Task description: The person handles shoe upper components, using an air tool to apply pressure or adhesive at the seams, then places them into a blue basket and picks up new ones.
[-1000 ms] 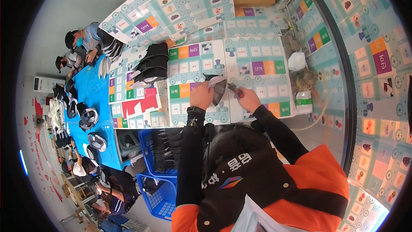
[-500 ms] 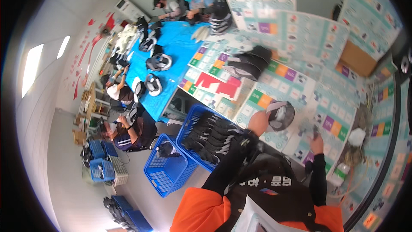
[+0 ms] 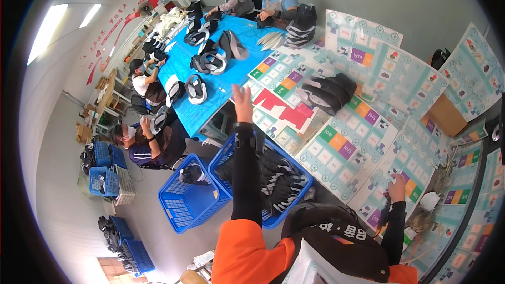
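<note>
My left hand (image 3: 242,104) reaches out over the table edge with its fingers spread, holding nothing. Beyond it a black-and-grey shoe upper (image 3: 232,45) is blurred by motion above the blue-covered table (image 3: 239,63). My right hand (image 3: 397,187) is closed at the right side of the board-covered worktop (image 3: 331,171); a small light bit shows at its fingertips, too small to name. Several nested black-and-grey shoe uppers (image 3: 329,93) lie on that worktop, beside red paper pieces (image 3: 284,110).
Below my left arm stands a blue basket (image 3: 307,185) full of black uppers, partly hidden. Beside it, another blue basket (image 3: 176,205) holds a few. Co-workers sit around the blue table, among them a person in a striped sleeve (image 3: 158,147). Upright printed boards (image 3: 386,55) line the back.
My left hand has swung away to the left and let go of the shoe upper, which now appears above the blue table. My right hand stays over the worktop. The view has shifted.
</note>
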The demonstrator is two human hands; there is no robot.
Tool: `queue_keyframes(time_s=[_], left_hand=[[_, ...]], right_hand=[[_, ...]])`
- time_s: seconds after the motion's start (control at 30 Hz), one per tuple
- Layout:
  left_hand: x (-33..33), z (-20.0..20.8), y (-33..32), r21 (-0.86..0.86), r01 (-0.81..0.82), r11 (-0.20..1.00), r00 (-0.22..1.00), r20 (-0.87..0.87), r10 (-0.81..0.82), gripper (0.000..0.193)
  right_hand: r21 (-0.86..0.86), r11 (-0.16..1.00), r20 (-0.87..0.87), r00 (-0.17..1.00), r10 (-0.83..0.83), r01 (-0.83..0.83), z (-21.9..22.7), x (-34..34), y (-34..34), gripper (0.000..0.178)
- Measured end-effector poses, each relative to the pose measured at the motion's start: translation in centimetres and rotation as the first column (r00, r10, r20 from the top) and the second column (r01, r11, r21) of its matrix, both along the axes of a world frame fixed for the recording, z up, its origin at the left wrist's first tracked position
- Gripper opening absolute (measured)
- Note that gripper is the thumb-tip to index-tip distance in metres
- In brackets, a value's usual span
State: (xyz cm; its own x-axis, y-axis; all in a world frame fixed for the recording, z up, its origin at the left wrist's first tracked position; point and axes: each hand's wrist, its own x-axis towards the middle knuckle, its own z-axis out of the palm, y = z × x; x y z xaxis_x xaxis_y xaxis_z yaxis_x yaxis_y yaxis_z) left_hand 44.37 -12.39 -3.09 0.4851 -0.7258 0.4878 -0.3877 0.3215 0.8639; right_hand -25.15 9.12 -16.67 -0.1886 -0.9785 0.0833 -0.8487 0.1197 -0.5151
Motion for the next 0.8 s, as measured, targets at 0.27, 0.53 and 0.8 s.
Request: queue_keyframes(time_s=[0.27, 0.53, 0.8], left_hand=[[-11.8, -19.1, 2.4, 0.773, 0.158, 0.614, 0.768, 0.295, -0.569, 0.086], [-23.7, -14.1, -13.7, 0.238, 0.215, 0.947, 0.323, 0.898, -0.299, 0.041], [-23.8, -16.1, -18.4, 0.190, 0.210, 0.959, 0.035, 0.979, -0.202, 0.010]], right_hand=[[-0.001, 0.985, 0.019, 0.985, 0.173, -0.173, 10.4, 8.0, -1.6, 0.025], [-0.006, 0.996, -0.029, 0.996, -0.087, 0.087, 13.0, 6.5, 6.2, 0.020], [0.084, 0.962, 0.149, 0.951, -0.271, 0.261, 16.8, 7.9, 10.5, 0.030]])
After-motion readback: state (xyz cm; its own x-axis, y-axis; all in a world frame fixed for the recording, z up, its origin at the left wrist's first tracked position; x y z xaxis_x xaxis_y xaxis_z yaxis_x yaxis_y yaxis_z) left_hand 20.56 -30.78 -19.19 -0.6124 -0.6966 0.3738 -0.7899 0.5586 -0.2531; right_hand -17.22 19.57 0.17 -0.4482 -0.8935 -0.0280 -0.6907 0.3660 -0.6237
